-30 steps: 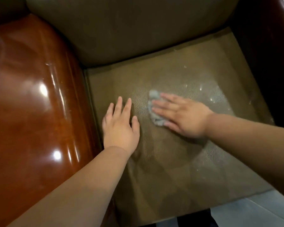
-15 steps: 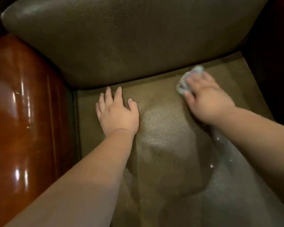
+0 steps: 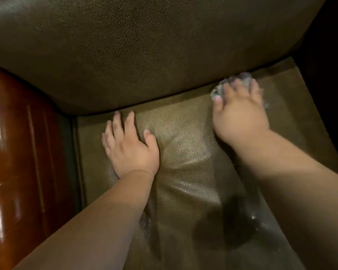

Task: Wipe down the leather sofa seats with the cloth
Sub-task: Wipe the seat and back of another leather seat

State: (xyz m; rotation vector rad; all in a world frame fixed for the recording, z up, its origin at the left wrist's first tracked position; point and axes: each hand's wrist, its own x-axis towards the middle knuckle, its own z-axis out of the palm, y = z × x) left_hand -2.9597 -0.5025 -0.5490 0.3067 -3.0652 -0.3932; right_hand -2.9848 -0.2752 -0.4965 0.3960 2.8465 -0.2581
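Observation:
The olive-brown leather seat cushion (image 3: 183,172) fills the lower middle of the head view. A crumpled grey cloth (image 3: 240,77) lies at the seat's back right, close to the crease under the backrest. My right hand (image 3: 240,114) presses down on the cloth with fingers spread over it; the hand and the cloth are motion-blurred. My left hand (image 3: 131,151) rests flat on the seat at the back left, fingers straight and pointing toward the backrest, holding nothing. A wet sheen and small droplets show on the seat near my right forearm.
The padded leather backrest (image 3: 144,45) bulges over the rear of the seat. A glossy reddish wooden armrest (image 3: 18,152) walls the left side. A dark armrest (image 3: 330,75) borders the seat on the right.
My right hand has swept the cloth from the seat's middle to its back right corner. My left hand stays flat on the seat, and the view has moved closer to the backrest.

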